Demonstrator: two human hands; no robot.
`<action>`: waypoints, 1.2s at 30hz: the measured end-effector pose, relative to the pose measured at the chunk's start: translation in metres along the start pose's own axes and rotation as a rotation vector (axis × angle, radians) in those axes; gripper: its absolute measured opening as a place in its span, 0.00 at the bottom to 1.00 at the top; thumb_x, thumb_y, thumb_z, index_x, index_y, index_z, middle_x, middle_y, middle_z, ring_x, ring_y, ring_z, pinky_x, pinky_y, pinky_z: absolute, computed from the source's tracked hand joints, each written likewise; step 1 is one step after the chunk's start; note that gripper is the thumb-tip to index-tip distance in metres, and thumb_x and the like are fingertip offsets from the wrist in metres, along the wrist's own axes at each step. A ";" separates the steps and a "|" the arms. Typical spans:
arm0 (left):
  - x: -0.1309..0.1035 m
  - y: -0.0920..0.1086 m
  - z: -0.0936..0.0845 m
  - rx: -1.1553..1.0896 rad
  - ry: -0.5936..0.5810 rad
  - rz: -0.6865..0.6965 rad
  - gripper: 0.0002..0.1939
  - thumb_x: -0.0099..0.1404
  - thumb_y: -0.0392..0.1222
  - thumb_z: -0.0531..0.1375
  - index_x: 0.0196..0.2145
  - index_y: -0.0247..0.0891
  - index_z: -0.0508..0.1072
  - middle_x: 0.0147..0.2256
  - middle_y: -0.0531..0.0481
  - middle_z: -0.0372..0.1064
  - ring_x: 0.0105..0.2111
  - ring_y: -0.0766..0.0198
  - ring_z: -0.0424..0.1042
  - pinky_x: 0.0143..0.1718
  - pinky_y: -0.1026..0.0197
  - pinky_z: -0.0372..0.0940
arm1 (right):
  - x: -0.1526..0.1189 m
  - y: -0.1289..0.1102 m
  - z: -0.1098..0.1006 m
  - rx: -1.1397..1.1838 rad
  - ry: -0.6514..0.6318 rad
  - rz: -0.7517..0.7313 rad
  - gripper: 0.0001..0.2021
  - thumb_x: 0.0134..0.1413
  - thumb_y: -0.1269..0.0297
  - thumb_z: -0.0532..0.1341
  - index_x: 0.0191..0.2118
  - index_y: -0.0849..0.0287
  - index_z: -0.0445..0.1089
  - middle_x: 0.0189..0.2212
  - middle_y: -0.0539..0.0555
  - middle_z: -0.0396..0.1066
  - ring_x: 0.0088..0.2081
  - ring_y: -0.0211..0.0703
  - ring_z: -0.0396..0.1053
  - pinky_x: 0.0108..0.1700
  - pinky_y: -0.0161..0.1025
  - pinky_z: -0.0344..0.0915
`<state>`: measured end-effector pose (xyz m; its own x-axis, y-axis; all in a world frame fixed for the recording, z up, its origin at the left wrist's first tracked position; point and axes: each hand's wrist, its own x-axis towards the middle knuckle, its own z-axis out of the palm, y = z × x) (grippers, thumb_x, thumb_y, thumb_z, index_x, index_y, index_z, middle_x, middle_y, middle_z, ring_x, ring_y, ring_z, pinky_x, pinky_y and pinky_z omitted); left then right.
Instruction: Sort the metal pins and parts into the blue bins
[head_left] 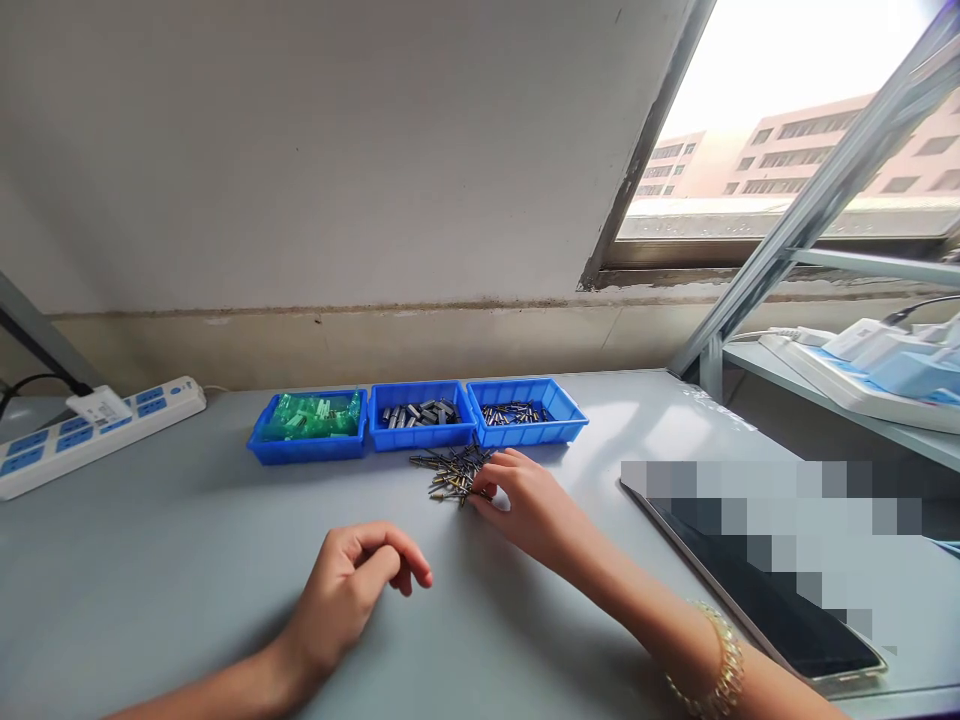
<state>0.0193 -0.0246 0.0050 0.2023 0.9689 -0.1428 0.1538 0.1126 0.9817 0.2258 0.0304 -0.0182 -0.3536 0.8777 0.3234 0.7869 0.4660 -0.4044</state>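
coiled bracelet [729, 658] behind, right-hand fingers [496, 470] touch slender metallic pins [452, 470].

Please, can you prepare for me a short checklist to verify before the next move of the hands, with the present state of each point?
1. Right hand at the loose pile of metal pins: ok, at its right edge.
2. A pin held by the right hand: cannot tell, the grip is partly hidden.
3. Left hand away from the pile: ok, loosely curled nearer the wearer.
4. Left bin, middle bin and right bin upright: ok, side by side in a row.
5. All pins inside the bins: not ok, the pile lies on the table.
6. Dark flat device apart from the pile: ok, it lies beyond the right forearm.
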 end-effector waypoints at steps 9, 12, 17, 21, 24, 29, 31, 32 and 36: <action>-0.001 0.004 0.001 0.066 0.013 0.014 0.10 0.55 0.42 0.57 0.23 0.38 0.76 0.26 0.49 0.74 0.27 0.62 0.67 0.33 0.62 0.62 | -0.001 0.001 0.011 0.014 0.096 0.016 0.09 0.50 0.76 0.58 0.24 0.58 0.69 0.23 0.51 0.68 0.29 0.41 0.65 0.30 0.36 0.63; 0.001 0.001 0.001 0.049 0.052 0.017 0.09 0.56 0.45 0.59 0.28 0.38 0.76 0.29 0.49 0.74 0.28 0.62 0.68 0.33 0.62 0.63 | -0.001 -0.004 0.007 0.084 0.175 -0.021 0.08 0.49 0.77 0.57 0.25 0.58 0.68 0.24 0.50 0.67 0.27 0.39 0.64 0.29 0.34 0.62; 0.005 -0.003 0.004 -0.088 0.106 -0.033 0.15 0.51 0.44 0.64 0.37 0.37 0.75 0.28 0.49 0.75 0.25 0.63 0.70 0.31 0.61 0.66 | -0.007 -0.020 -0.003 0.192 0.159 -0.344 0.07 0.51 0.75 0.55 0.27 0.58 0.66 0.24 0.51 0.65 0.28 0.39 0.61 0.29 0.35 0.60; 0.005 -0.004 0.004 -0.050 0.108 -0.029 0.08 0.53 0.43 0.63 0.29 0.37 0.76 0.24 0.51 0.73 0.25 0.63 0.69 0.31 0.62 0.65 | -0.013 -0.032 -0.006 0.224 0.157 -0.457 0.06 0.53 0.75 0.54 0.29 0.58 0.65 0.24 0.52 0.66 0.28 0.40 0.60 0.28 0.37 0.60; 0.003 -0.003 0.006 -0.044 0.060 -0.044 0.07 0.54 0.43 0.63 0.27 0.36 0.77 0.21 0.53 0.71 0.24 0.64 0.67 0.30 0.63 0.63 | -0.016 -0.038 -0.004 0.358 0.235 -0.447 0.06 0.52 0.76 0.56 0.30 0.58 0.66 0.25 0.52 0.66 0.28 0.39 0.61 0.29 0.37 0.61; -0.003 -0.001 0.013 -0.106 -0.197 -0.062 0.08 0.54 0.41 0.64 0.24 0.34 0.77 0.21 0.53 0.69 0.26 0.64 0.67 0.32 0.63 0.61 | -0.021 -0.051 0.000 0.595 0.186 -0.441 0.07 0.49 0.78 0.58 0.29 0.58 0.67 0.24 0.49 0.63 0.27 0.36 0.60 0.29 0.34 0.61; -0.004 0.001 0.015 -0.118 -0.265 -0.069 0.06 0.52 0.40 0.66 0.24 0.33 0.77 0.23 0.52 0.71 0.28 0.62 0.68 0.34 0.62 0.62 | -0.022 -0.053 0.000 0.648 0.106 -0.428 0.07 0.48 0.78 0.59 0.27 0.58 0.68 0.24 0.48 0.61 0.27 0.35 0.60 0.28 0.33 0.61; -0.004 0.001 0.015 -0.124 -0.281 -0.079 0.06 0.51 0.39 0.67 0.24 0.33 0.77 0.23 0.52 0.71 0.28 0.62 0.69 0.35 0.62 0.62 | -0.022 -0.053 -0.001 0.669 0.073 -0.411 0.07 0.49 0.78 0.60 0.27 0.58 0.69 0.25 0.49 0.60 0.27 0.34 0.60 0.28 0.32 0.61; -0.001 0.001 0.012 -0.169 -0.211 -0.103 0.05 0.51 0.39 0.66 0.24 0.34 0.76 0.22 0.52 0.71 0.27 0.63 0.68 0.34 0.62 0.63 | -0.019 -0.045 -0.008 0.705 0.049 -0.321 0.04 0.52 0.72 0.61 0.28 0.58 0.71 0.26 0.49 0.63 0.29 0.35 0.63 0.30 0.33 0.64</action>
<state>0.0309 -0.0277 0.0050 0.3932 0.8852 -0.2488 0.0243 0.2604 0.9652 0.2012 -0.0079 0.0011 -0.4737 0.6896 0.5477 0.1362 0.6718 -0.7281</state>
